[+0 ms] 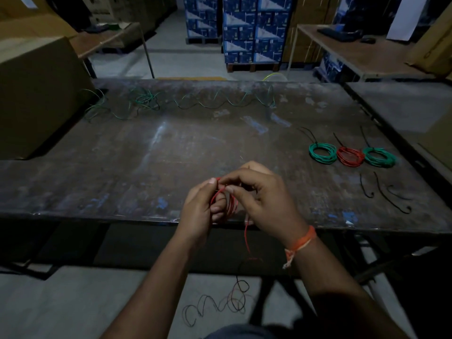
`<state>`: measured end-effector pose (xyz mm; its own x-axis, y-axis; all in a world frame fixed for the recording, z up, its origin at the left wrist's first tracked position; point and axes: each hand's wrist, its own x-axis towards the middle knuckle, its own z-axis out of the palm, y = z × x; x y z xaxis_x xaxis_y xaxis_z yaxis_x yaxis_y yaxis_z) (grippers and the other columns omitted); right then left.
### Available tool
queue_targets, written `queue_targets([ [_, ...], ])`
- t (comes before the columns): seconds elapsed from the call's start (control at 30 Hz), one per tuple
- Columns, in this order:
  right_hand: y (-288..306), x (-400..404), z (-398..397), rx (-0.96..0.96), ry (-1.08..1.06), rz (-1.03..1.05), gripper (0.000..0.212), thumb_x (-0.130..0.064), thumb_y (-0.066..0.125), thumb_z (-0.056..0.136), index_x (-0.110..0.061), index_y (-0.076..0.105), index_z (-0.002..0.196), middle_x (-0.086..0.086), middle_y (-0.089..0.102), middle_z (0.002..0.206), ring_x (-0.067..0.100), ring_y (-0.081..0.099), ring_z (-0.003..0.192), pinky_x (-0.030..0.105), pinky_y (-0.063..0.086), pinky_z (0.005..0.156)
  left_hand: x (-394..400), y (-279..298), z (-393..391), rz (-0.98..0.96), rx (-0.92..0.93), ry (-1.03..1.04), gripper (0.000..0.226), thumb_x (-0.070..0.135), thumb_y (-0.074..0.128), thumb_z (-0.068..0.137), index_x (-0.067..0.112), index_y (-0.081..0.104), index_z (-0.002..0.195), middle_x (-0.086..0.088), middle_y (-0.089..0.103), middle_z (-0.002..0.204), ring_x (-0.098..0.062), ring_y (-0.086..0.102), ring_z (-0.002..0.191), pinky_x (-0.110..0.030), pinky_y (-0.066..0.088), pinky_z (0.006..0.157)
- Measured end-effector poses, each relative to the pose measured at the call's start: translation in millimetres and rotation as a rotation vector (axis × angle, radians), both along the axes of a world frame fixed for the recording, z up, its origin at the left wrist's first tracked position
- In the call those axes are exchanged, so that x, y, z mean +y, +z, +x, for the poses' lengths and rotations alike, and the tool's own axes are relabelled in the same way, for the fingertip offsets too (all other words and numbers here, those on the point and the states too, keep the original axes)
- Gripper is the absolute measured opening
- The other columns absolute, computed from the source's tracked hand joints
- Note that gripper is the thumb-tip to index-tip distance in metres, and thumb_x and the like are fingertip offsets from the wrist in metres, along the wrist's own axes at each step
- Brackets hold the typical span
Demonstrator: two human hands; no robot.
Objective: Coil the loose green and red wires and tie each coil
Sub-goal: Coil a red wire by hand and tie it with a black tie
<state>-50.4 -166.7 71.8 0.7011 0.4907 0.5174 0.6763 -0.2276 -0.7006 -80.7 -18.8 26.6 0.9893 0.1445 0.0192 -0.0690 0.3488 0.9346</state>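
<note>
1. A person stands at the near edge of a dark, scuffed worktop (pixel 171 148), both bare hands raised just above that edge.
2. The left hand (pixel 199 211) has its fingers curled round a small red coil (pixel 226 204) — the loops pass over its fingers, with the thumb pressed on top.
3. The right hand (pixel 264 199) pinches the red wire at the top of the coil between thumb and forefinger, touching the left thumb. An orange thread band (pixel 302 242) circles the right wrist.
4. A loose red tail (pixel 247 237) hangs from the coil past the near edge, down to wire curls (pixel 220 304) lying on the floor below.
5. Near the right edge of the worktop lie three finished coils in a row, each touching the next — a green coil (pixel 322 153), a red tied coil (pixel 350 156) and a second green coil (pixel 379 157). Each has a black tie sticking out toward the far edge.
6. Nearer than these coils, by the right near corner, lie spare black ties (pixel 389 198).
7. Along the far edge, a loose green wire (pixel 186 101) runs in tangled waves from the left far corner toward the middle.
8. A large cardboard box (pixel 36 99) stands at the left far corner.
</note>
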Motion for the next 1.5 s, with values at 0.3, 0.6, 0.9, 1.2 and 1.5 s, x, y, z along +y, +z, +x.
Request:
queue_targets([
  [0.3,-14,6,13,0.117,-0.134,0.097,0.013,-0.006,0.076,0.086,-0.015,0.075,0.096,-0.006,0.066,0.091,0.011,0.065,0.091,0.016,0.049,0.077,5,2,-4,-0.05,0.033,-0.158,0.032,0.039,0.045,0.097,0.013,0.054,0.081,0.004,0.023,0.052,-0.011,0.011,0.046,-0.026,0.008,0.048],
  [0.6,-52,-7,11,0.758,-0.019,0.258,0.027,-0.027,0.049,0.107,-0.015,0.071,0.099,0.005,0.071,0.084,0.018,0.064,0.08,0.039,0.05,0.077,5,1,1,-0.495,0.081,-0.243,0.039,0.032,0.035,0.104,0.014,0.051,0.074,0.008,0.012,0.05,-0.007,0.007,0.039,-0.021,0.008,0.038],
  [0.9,-67,-3,4,0.712,-0.138,0.348,0.03,-0.036,0.05,0.102,-0.026,0.065,0.078,-0.001,0.054,0.067,0.017,0.046,0.06,0.032,0.038,0.059,1,-3,1,-0.549,0.172,-0.338,0.031,0.026,0.038,0.1,0.013,0.052,0.077,0.012,0.031,0.043,-0.002,0.028,0.035,-0.02,0.026,0.043],
  [1.2,-68,-7,1,0.582,-0.153,0.233,0.028,-0.03,0.049,0.107,-0.021,0.067,0.088,-0.002,0.062,0.071,0.011,0.052,0.062,0.033,0.042,0.062,3,0,1,-0.556,0.24,-0.356,0.033,0.033,0.038,0.098,0.011,0.053,0.078,0.011,0.027,0.041,-0.004,0.018,0.034,-0.021,0.015,0.041],
  [1.5,-76,-20,-11,0.752,-0.029,0.166,0.02,-0.021,0.051,0.106,-0.01,0.067,0.11,-0.001,0.065,0.072,0.015,0.053,0.062,0.025,0.046,0.064,13,3,1,-0.591,0.265,-0.231,0.031,0.029,0.034,0.1,0.014,0.047,0.076,0.012,0.027,0.04,-0.006,0.006,0.04,-0.018,0.013,0.033],
])
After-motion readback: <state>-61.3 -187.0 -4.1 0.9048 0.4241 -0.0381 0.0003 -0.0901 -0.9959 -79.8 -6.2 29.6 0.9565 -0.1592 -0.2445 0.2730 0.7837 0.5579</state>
